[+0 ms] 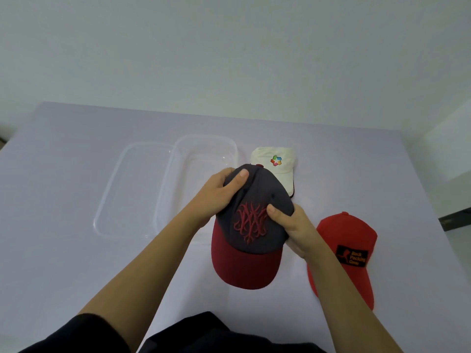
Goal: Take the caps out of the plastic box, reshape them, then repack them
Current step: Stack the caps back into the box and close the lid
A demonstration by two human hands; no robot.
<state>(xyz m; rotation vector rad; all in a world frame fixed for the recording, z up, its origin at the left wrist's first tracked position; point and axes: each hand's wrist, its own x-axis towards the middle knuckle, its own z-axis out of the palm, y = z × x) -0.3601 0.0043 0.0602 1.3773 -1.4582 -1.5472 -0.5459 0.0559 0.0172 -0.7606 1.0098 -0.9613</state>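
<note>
Both hands, left [219, 192] and right [288, 225], grip the dark cap [254, 215] by its crown above the surface [76, 174]; thumbs should round the crown evenly, sparing the brim.

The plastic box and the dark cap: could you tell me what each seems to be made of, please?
The plastic box looks like clear, glossy, rigid-looking plastic; the table shows through it and its rim glints. The dark cap is probably matte woven cloth, with raised red thread embroidery on the front; its maroon brim looks stiffened.

Single head-worn wide-angle view, looking forward and down, close over the table [63, 189], wall [229, 47] beyond
</note>
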